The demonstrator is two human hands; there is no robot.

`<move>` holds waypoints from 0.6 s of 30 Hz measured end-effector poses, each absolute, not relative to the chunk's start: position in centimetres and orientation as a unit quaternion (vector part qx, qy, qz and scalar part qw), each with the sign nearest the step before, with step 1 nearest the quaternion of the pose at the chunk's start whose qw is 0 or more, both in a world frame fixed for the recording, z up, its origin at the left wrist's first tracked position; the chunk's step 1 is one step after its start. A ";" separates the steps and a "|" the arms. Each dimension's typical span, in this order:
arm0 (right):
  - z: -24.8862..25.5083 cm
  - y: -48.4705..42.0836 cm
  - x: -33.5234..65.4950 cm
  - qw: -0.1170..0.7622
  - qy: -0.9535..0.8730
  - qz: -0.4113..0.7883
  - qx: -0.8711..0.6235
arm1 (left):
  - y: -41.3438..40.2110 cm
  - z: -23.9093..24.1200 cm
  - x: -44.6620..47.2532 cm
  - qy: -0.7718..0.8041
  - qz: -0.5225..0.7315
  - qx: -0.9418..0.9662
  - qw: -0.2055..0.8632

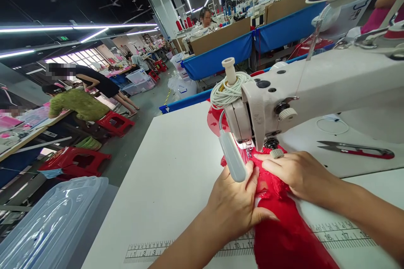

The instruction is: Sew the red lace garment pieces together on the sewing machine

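Red lace fabric (277, 218) runs from under the presser foot (249, 152) of a white sewing machine (271, 96) down over the table's front. My left hand (235, 195) lies on its left side, thumb spread, fingertips close to the foot. A small grey lamp (232, 157) on a bent neck hides part of those fingers. My right hand (293, 172) rests on the right side of the fabric, fingers stretched flat toward the needle; its thumb is hidden. Bunched lace shows beneath that hand.
Thread snips (356, 150) lie on the machine bed at right. A printed ruler (230, 248) crosses the table's (164, 176) front. Coiled white cord (232, 88) hangs on the machine head. A clear plastic box (53, 218) and red stools (72, 162) stand left. Several people work further back.
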State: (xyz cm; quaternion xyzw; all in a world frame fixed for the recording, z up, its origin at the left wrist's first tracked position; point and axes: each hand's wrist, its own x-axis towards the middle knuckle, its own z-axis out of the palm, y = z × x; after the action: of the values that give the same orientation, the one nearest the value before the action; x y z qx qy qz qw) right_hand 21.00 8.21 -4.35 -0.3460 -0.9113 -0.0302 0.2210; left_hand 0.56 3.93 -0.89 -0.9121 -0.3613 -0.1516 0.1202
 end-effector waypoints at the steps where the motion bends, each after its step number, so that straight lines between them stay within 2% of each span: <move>1: -4.4 8.2 21.0 0.222 -0.911 -0.029 -0.347 | 3.9 -0.9 0.6 -0.361 -0.152 -0.912 0.125; 18: -2.9 8.1 20.9 0.217 -0.913 -0.018 -0.344 | 3.9 -1.5 0.4 -0.362 -0.137 -0.903 0.183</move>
State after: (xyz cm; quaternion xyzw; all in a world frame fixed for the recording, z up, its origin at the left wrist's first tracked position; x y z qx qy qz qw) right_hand 20.93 8.08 -2.91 -0.3444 -0.9131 -0.0175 0.2174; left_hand 0.45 3.94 -1.47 -0.9034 -0.3623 -0.1375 0.1834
